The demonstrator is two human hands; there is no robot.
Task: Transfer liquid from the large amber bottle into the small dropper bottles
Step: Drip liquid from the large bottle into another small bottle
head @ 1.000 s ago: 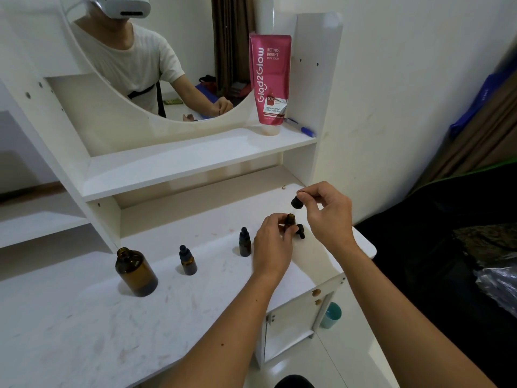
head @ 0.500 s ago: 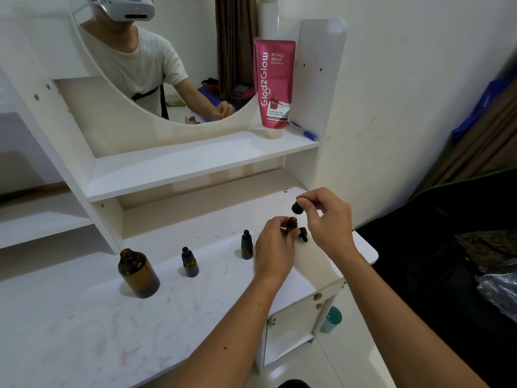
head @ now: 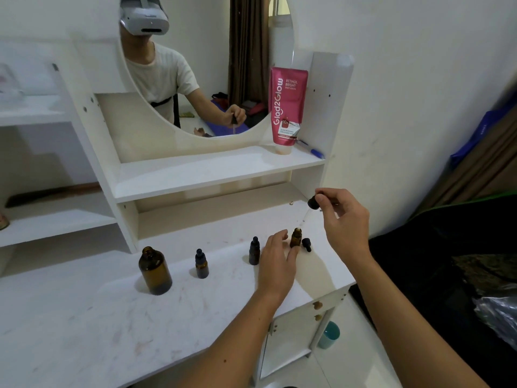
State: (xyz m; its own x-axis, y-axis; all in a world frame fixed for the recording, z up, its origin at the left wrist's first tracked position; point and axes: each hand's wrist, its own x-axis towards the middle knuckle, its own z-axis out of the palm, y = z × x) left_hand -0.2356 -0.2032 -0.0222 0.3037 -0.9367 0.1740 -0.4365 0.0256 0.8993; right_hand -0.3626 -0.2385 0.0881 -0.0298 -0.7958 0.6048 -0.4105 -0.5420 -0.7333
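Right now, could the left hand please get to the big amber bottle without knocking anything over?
Probably not cleanly: two capped small bottles stand between the left hand and the big amber bottle.

Pink tube (head: 287, 107) and blue pen (head: 311, 149) on shelf (head: 195, 175).

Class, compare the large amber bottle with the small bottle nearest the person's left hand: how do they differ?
The large amber bottle is far wider and taller than the small bottle. The large amber bottle stands alone at the left; the small bottle stands beside the left hand, below the dropper that the right hand holds. Both are amber, upright and uncapped.
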